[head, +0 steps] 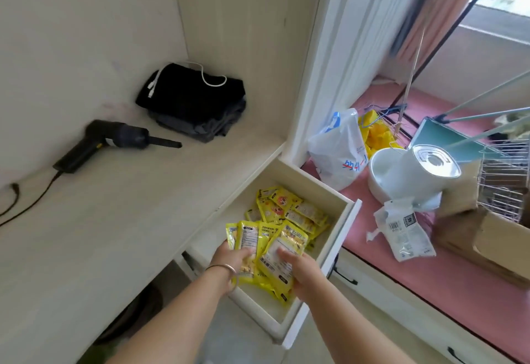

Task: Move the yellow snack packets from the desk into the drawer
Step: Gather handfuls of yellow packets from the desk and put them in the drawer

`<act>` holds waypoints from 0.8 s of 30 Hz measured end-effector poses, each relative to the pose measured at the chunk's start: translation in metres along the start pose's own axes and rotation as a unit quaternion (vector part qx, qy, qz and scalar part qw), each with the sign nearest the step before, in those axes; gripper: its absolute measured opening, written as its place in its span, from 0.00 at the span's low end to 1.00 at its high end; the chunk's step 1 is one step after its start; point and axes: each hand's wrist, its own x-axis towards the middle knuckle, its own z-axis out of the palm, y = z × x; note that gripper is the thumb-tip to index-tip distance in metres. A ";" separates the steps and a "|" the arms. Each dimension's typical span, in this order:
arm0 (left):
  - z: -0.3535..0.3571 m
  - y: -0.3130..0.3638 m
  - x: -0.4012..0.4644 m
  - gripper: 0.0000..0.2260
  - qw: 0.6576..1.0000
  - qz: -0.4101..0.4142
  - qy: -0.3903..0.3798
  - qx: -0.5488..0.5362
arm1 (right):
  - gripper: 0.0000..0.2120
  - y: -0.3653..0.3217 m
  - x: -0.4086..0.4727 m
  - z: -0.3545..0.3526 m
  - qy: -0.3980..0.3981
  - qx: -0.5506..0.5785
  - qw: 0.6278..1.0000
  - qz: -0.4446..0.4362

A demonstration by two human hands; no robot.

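The white drawer [344, 237] stands pulled out from under the pale desk [114, 234]. Several yellow snack packets [292, 211] lie in its far half. Over the near half, both my hands hold a fanned bunch of yellow packets [266, 243]. My left hand [232, 260], with a bracelet on the wrist, grips the bunch's left side. My right hand [301, 269] holds the right side, thumb on a packet's face. No yellow packets show on the desk top.
A black handheld blower [114, 143] with its cable lies on the desk, with folded dark clothes [195, 105] and a white cord behind it. Right of the drawer is a pink ledge [430, 277] with a plastic bag [341, 148], a white appliance [413, 174], cardboard box and wire rack.
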 end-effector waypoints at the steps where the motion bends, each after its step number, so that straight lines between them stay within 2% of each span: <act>1: 0.005 -0.001 0.011 0.19 1.000 -0.005 -0.004 0.017 | 0.22 0.001 0.008 -0.004 0.012 -0.003 1.000 0.011; 4: 0.014 -0.013 0.060 0.37 0.996 -0.024 -0.001 0.085 | 0.20 0.009 0.032 -0.014 0.074 0.029 0.996 0.036; 6: 0.015 -0.027 0.095 0.40 0.991 -0.030 0.005 0.129 | 0.27 0.013 0.046 -0.019 0.126 0.037 0.989 0.063; 8: 0.018 -0.025 0.101 0.40 0.985 -0.039 0.015 0.168 | 0.28 0.019 0.056 -0.023 0.161 0.031 0.983 0.084; 9: 0.019 -0.020 0.100 0.40 0.982 -0.041 0.017 0.186 | 0.27 0.020 0.057 -0.022 0.173 0.024 0.980 0.094; 12: 0.020 -0.015 0.113 0.30 0.969 -0.054 0.007 0.240 | 0.21 0.027 0.072 -0.018 0.192 -0.005 0.975 0.110; 16: 0.011 -0.020 0.135 0.26 0.961 -0.078 -0.002 0.264 | 0.19 0.036 0.094 -0.005 0.193 -0.031 0.974 0.118; 20: -0.004 -0.032 0.160 0.29 0.954 -0.096 -0.012 0.283 | 0.18 0.045 0.110 0.007 0.203 -0.033 0.970 0.133; 24: -0.010 -0.030 0.160 0.20 0.945 -0.104 -0.025 0.310 | 0.18 0.053 0.121 0.014 0.209 -0.078 0.963 0.149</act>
